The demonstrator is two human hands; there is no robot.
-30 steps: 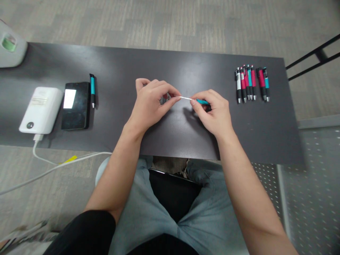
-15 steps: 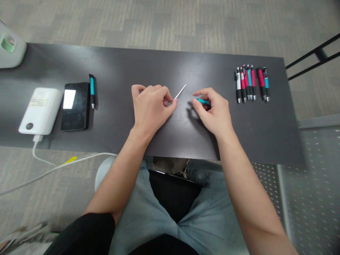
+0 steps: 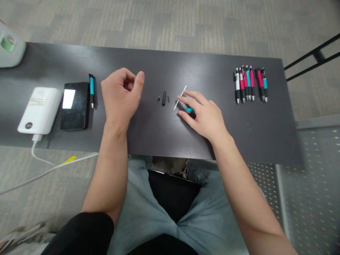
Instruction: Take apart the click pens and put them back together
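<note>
While the person sits with grey-trousered knees (image 3: 148,212) under the near edge of the dark table (image 3: 164,141), both forearms reach forward over its matte, faintly reflective top. Nearest on the surface is the right hand (image 3: 205,117), lying low with fingers loosely spread; a teal pen barrel (image 3: 190,110) shows between thumb and forefinger, though whether it is gripped or merely covered cannot be told. Just past the forefinger tip lies a thin white refill (image 3: 180,97), tilted, on the bare tabletop. Left of it rest a short black pen piece (image 3: 164,98) and two tiny dark bits beside it, all apart from either hand. The left hand (image 3: 120,94) hovers above the table, curled loosely with the thumb up, holding nothing visible. Further left lie a teal and black pen (image 3: 91,90), a black phone (image 3: 74,106) with a lit patch, and a white power bank (image 3: 39,110) whose cable (image 3: 53,164) drops off the near edge. Toward the far right edge a row of pens (image 3: 249,84), red, teal and white, lies side by side. Beyond the table stretches grey patterned carpet (image 3: 170,24); black chair legs (image 3: 313,58) cross the right corner.
</note>
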